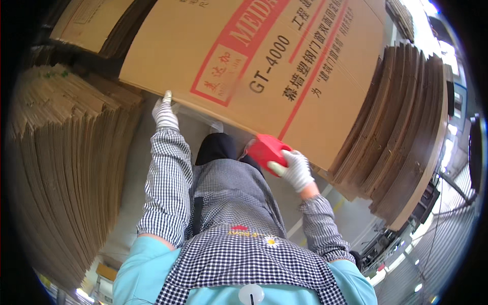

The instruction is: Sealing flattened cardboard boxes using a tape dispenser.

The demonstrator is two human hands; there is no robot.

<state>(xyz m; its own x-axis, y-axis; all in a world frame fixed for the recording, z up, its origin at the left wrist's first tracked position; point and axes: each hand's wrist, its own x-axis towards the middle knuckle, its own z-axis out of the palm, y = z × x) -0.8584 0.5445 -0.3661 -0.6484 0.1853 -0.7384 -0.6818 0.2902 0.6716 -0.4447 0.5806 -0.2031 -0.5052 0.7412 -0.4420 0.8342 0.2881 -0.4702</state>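
A large flat brown cardboard box (325,122) with red and black print lies in front of me. At its near left edge, my left hand (165,113) in a white glove is closed on the cardboard, one fingertip on top and the rest partly hidden. A clear strip (198,116) shows just under that edge, right of this hand. My right hand (295,170), gloved too, is closed around a red blocky plastic tool (267,152) by the near edge. The tool is slightly blurred, and its exact kind does not show.
A tall stack of cardboard sheets (71,137) rises at my left. More stacked cardboard (401,117) stands to the right, close to the box. Another printed cardboard piece (89,25) lies at the far left. Grey floor (134,168) shows between the left stack and me.
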